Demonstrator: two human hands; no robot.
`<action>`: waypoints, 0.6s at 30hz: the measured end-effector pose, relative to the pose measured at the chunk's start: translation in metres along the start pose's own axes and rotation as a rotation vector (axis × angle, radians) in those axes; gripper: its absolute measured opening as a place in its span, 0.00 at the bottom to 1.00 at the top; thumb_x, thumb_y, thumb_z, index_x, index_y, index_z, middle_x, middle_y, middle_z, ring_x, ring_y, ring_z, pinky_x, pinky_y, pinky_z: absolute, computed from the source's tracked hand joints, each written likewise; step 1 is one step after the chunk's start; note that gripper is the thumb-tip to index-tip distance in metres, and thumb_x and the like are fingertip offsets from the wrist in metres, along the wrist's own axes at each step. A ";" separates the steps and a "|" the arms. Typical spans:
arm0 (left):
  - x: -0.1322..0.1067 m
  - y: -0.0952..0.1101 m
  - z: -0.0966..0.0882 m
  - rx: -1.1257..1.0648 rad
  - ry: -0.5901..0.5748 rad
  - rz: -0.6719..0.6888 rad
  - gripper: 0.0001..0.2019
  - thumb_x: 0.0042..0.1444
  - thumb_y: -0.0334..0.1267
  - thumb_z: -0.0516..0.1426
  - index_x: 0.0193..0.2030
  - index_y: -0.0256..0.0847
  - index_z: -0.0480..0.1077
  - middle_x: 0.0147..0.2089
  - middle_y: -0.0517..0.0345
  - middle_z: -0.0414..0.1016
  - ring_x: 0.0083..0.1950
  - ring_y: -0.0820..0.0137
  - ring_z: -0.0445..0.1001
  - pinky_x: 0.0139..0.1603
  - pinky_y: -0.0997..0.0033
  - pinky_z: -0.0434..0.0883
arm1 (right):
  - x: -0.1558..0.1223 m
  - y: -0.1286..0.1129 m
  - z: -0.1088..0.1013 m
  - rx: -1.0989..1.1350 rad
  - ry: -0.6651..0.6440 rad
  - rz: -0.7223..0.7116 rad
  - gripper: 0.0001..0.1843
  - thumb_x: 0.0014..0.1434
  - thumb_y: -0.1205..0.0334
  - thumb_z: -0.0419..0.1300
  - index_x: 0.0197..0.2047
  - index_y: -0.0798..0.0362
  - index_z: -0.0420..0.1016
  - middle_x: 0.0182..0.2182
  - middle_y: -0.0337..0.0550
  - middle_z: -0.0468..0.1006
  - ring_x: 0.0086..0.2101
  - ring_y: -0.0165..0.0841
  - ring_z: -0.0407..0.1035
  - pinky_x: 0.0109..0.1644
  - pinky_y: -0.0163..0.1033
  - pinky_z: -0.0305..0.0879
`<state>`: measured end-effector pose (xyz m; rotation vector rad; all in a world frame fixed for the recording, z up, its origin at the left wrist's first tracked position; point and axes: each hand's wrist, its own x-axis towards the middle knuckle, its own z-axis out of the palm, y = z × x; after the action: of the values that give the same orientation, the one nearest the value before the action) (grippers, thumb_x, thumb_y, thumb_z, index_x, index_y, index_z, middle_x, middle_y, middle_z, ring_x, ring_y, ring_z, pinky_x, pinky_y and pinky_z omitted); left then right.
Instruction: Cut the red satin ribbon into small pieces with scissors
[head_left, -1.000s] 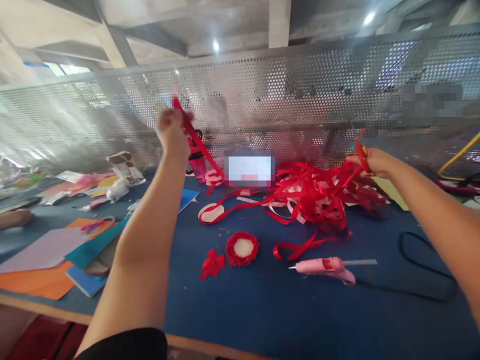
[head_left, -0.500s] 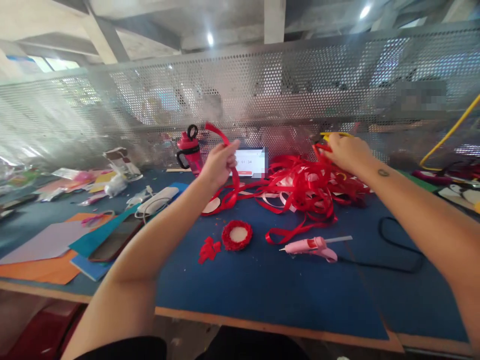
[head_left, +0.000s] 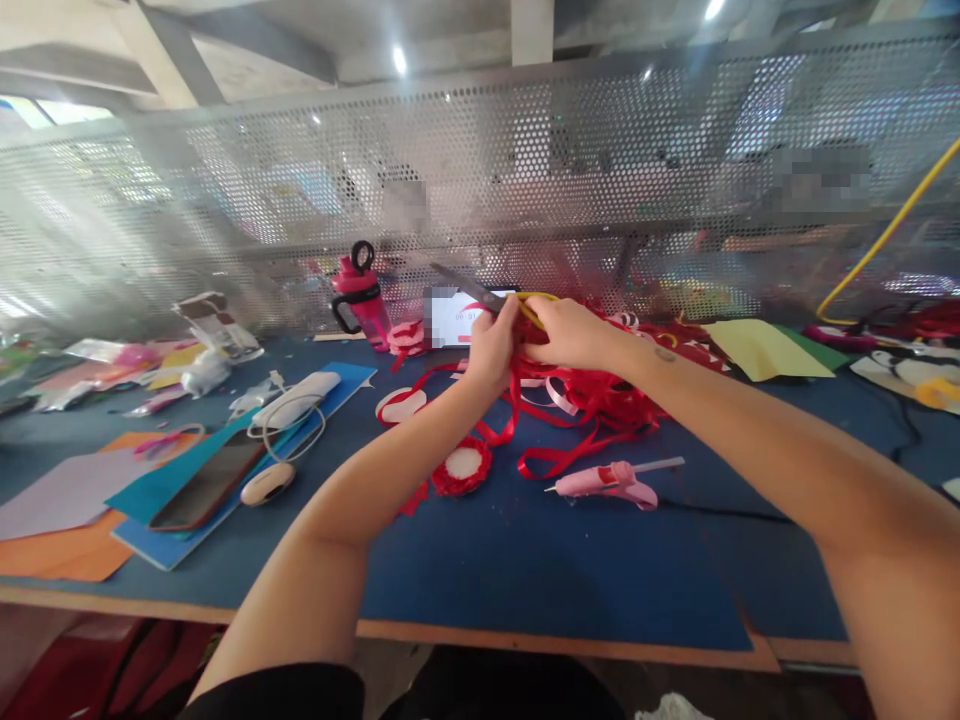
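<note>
My left hand point(head_left: 491, 348) is closed round a strand of red ribbon point(head_left: 517, 395) above the blue table top point(head_left: 540, 570). Close beside it my right hand point(head_left: 571, 330) grips yellow-handled scissors point(head_left: 480, 293), whose grey blades point up and left past my left hand. Both hands meet over the tangled heap of red ribbon point(head_left: 600, 395). A red ruffled rosette with a white centre point(head_left: 463, 467) lies just below my left forearm. To its right lies a pink glue gun point(head_left: 609, 481) with a black cord.
A pink water bottle point(head_left: 360, 295) and a small screen point(head_left: 463, 316) stand by the perforated metal wall. Coloured paper sheets point(head_left: 67, 500), a dark phone point(head_left: 206, 482), a white mouse point(head_left: 262, 484) and a white case point(head_left: 296, 400) lie at left. Yellow and green sheets point(head_left: 757, 350) lie at right.
My left hand came down from high on the left with the ribbon, and my right hand came in from the right with the scissors. They now meet over the ribbon heap.
</note>
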<state>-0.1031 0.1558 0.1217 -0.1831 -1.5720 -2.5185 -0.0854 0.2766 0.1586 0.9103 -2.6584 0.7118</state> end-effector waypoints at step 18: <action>-0.039 0.084 -0.165 0.017 0.425 0.289 0.14 0.54 0.37 0.57 0.19 0.39 0.62 0.13 0.68 0.61 0.11 0.80 0.52 0.12 0.80 0.56 | -0.090 0.140 0.068 -0.238 -0.413 0.049 0.19 0.51 0.74 0.51 0.41 0.52 0.78 0.38 0.49 0.78 0.31 0.36 0.71 0.35 0.38 0.64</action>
<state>-0.0505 -0.0254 0.1161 0.1149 -1.2929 -2.1431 -0.1079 0.3837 0.0156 1.0183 -3.0433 0.2205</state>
